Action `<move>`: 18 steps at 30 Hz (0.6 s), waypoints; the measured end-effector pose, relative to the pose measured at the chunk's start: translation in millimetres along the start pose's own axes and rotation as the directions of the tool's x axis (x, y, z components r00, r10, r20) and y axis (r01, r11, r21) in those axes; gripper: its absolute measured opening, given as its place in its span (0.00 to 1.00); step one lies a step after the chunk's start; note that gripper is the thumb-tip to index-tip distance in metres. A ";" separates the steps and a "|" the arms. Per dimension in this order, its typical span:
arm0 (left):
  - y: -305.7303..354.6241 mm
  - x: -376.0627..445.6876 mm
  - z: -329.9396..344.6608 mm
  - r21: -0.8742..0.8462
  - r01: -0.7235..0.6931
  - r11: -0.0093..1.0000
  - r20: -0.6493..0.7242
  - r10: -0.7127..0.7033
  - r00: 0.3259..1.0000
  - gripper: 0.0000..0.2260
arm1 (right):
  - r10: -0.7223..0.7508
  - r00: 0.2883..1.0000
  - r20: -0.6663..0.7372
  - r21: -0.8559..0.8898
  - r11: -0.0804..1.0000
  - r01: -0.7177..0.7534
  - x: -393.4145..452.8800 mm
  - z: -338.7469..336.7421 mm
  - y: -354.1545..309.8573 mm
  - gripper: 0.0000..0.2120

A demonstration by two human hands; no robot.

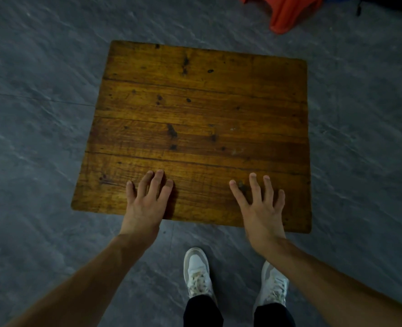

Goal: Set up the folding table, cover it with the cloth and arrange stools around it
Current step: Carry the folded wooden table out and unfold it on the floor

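The folding table (195,109) shows its square top of brown wooden planks, seen from above; its legs are hidden beneath it. My left hand (145,204) lies over the near edge left of centre with fingers straight. My right hand (259,206) lies over the same edge further right, fingers spread. Neither hand holds anything. An orange plastic stool (287,13) stands partly in view beyond the table's far right corner. No cloth is in view.
Grey stone-patterned floor (34,114) surrounds the table on all sides. My two white shoes (198,272) stand just in front of the near edge. A dark object (393,3) lies at the top right corner.
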State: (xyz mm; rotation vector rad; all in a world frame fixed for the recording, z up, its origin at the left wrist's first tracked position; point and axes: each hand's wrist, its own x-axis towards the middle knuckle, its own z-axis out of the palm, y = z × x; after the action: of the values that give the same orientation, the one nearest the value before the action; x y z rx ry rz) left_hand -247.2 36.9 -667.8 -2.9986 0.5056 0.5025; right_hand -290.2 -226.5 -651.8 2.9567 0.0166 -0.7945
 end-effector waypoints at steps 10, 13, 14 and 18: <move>4.3 -0.3 -8.5 -0.081 0.030 0.996 0.048 -0.026 0.998 0.45 | -0.035 0.999 0.041 0.037 0.999 0.033 -1.2 -5.3 6.3 0.56; 6.9 4.4 -28.4 -0.169 0.075 0.983 0.169 -0.046 0.985 0.42 | -0.090 0.995 0.044 0.141 0.986 0.083 -0.9 -17.2 13.7 0.51; 7.8 8.3 -37.9 -0.241 0.110 0.964 0.230 -0.053 0.972 0.41 | -0.106 0.994 0.036 0.192 0.977 0.097 -1.5 -23.8 17.8 0.48; 3.9 23.2 -82.0 -0.498 0.302 0.813 0.355 -0.127 0.926 0.32 | -0.098 0.994 -0.042 0.308 0.945 0.106 -7.2 -56.0 31.6 0.39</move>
State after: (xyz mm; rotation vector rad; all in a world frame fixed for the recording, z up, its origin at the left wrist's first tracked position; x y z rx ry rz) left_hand -202.6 17.0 -598.0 -3.3225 -0.0281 1.2568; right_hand -267.4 -253.4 -597.5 3.2864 0.0523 -0.8419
